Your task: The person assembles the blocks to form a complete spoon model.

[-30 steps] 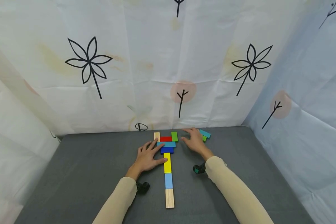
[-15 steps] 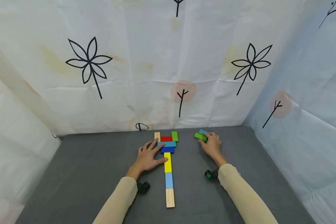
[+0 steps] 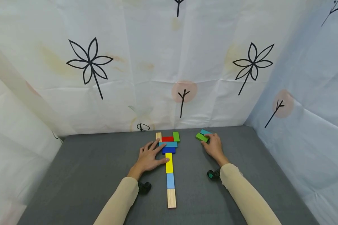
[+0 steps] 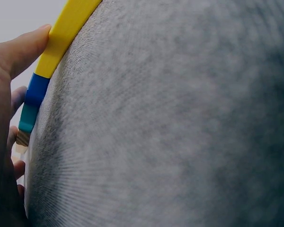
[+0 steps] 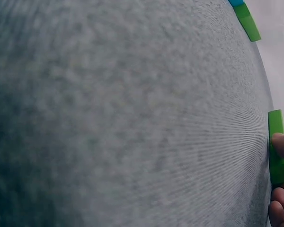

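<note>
My left hand lies with fingers spread on the left of a column of blocks. Its thumb touches the yellow block, and its fingertips rest by the teal block and an upper plain wooden block. A dark blue block sits between the yellow and teal ones. To the right, my right hand pinches a green block, its thumb along the near side, as the right wrist view shows. Just behind that is another teal block, partly hidden by the fingers.
Below the yellow block run a light blue block and a plain wooden block. At the top lie a red block and an upright green block. The grey table ends at a patterned white cloth behind.
My right hand has moved right, from beside the column to the loose blocks, and has taken hold of the green block, now in front of the teal one. My left hand stays in place.
</note>
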### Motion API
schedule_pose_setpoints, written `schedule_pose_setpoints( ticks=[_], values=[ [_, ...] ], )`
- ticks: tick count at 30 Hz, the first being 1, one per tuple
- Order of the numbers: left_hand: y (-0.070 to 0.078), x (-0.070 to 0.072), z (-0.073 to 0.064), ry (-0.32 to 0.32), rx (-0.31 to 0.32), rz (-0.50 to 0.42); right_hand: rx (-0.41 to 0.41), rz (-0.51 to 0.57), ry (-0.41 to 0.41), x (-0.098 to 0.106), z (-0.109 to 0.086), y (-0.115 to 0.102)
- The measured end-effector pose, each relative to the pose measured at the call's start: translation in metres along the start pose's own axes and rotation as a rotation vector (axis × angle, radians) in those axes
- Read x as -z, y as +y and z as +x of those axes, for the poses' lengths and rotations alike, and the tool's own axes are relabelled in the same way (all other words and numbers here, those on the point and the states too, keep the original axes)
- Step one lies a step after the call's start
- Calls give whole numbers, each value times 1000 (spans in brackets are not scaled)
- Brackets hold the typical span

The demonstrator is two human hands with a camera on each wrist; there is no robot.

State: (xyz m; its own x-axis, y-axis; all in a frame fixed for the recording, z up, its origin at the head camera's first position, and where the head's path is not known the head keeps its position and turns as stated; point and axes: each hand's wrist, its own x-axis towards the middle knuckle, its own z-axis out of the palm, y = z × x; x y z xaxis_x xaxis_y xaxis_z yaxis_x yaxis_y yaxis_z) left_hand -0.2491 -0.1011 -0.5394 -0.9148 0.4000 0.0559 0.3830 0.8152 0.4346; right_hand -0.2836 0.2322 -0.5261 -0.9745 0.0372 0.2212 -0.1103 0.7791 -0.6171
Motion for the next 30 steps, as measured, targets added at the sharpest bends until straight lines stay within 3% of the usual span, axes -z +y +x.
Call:
schedule_pose_setpoints(
  ticks=[6,12,20,30],
  values=[
    [0,0,0,-10,18,13,4,-37,-14,-1,0,-5],
    [0,0,0,3,8,2,-16,18,-46,-5,5,-17],
    [0,0,0,-4,17,5,37,121,-125,-18,17,-52],
    [0,-1,1,-18,32,12,134,82,-227,-40,32,-96]
  ],
)
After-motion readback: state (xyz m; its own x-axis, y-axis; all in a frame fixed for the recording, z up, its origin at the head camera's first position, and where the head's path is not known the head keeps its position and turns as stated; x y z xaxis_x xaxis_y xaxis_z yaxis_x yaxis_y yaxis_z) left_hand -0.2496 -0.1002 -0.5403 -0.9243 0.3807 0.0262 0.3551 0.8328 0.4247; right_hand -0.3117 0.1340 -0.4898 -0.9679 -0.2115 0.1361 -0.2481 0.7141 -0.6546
